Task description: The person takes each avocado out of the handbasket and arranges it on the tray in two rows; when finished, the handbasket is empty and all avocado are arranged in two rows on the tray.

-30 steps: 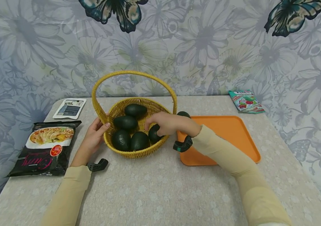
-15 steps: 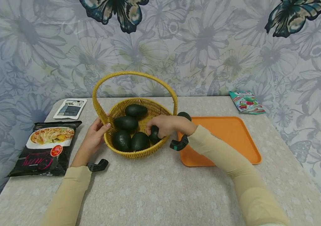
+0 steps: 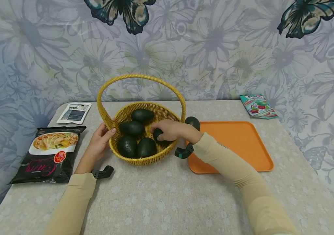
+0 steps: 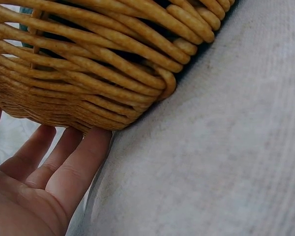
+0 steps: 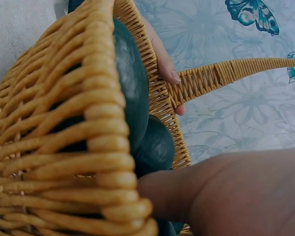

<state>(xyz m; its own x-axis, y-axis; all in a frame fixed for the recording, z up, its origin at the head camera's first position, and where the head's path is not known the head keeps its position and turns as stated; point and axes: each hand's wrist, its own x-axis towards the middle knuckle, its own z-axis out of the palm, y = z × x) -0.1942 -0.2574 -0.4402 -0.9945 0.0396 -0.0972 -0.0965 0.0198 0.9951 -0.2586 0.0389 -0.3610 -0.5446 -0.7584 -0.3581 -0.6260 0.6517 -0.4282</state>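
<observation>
A yellow wicker basket with a tall arched handle stands mid-table, several dark green avocados lying in it. At its left side my left hand grips the rim by the handle's base, thumb on top; the left wrist view shows fingers against the outer weave. My right hand reaches over the right rim and holds an avocado, mostly covered by the fingers. In the right wrist view, the rim and the thumb hide much of that grip. One more avocado sits outside the basket, by my right wrist.
An orange tray lies right of the basket, partly under my right forearm. A black noodle packet and a white pouch lie at left. A small green snack bag is at the back right, near the patterned wall.
My right hand has moved slightly left and closed round the avocado at the basket's right side, which has shifted a little backward. The left hand keeps its place on the rim.
</observation>
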